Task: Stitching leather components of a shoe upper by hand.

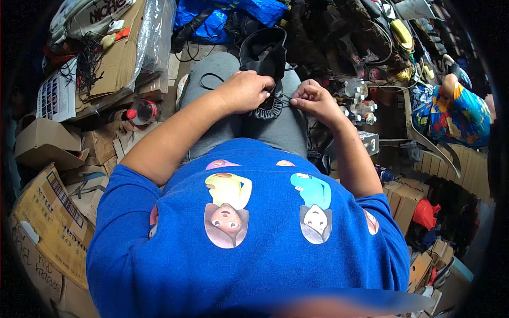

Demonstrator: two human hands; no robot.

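Note:
A black shoe [272, 58] rests across my grey-trousered lap, its wide opening turned away from me and its gathered, stitched-looking toe [268, 112] toward me. My left hand [244, 91] is closed around its left side, with the fingertips hidden against the dark material. Just right of the toe, my right hand [319, 102] pinches what looks like a thin dark thread [285, 99] running to the shoe; whether a needle is there is too small to tell. A loop of black cord [204, 77] curves out beside my left wrist.
On the left stand flattened cardboard [119, 58], a red-capped bottle [142, 113] and open boxes [50, 143]. Small clear bottles [363, 112] stand to the right, near a curved metal blade [450, 159]. Another person's colourful shorts [460, 116] show at far right. Blue plastic [196, 21] lies ahead.

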